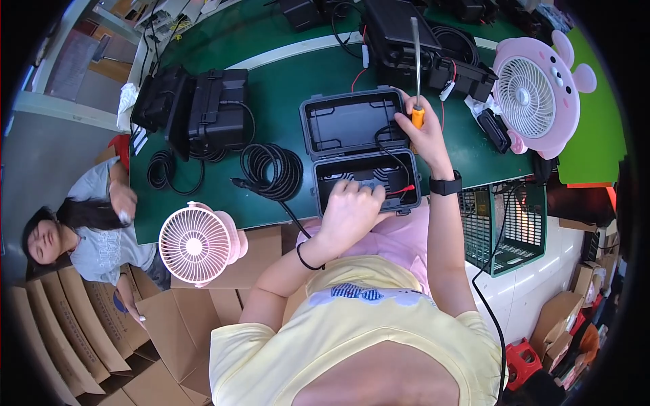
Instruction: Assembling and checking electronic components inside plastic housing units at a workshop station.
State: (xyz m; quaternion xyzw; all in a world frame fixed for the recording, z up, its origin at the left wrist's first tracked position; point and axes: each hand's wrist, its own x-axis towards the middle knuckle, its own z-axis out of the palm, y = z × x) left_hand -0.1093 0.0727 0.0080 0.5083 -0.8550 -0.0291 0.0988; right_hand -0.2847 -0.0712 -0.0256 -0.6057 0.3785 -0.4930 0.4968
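Note:
An opened black plastic case (316, 135) lies at the table's near edge, its lid tipped back on the far side. My left hand (353, 208) reaches into the lower half with curled fingers; their tips, and anything they pinch, are hidden. Beside those fingers a red-tipped wire (401, 191) and a black cable run inside the case. My right hand (428, 135) is at the lid's right edge, closed around a screwdriver (418, 116) with an orange handle. Its metal shaft points up and away from me.
Coiled black cable (271, 170) and black cases (220, 111) lie to the left on the green table (284, 88). More black cases (399, 34) stand behind. A pink fan (531, 95) is at right, another fan (195, 245) at the front left. A person (101, 223) is at far left near cardboard boxes.

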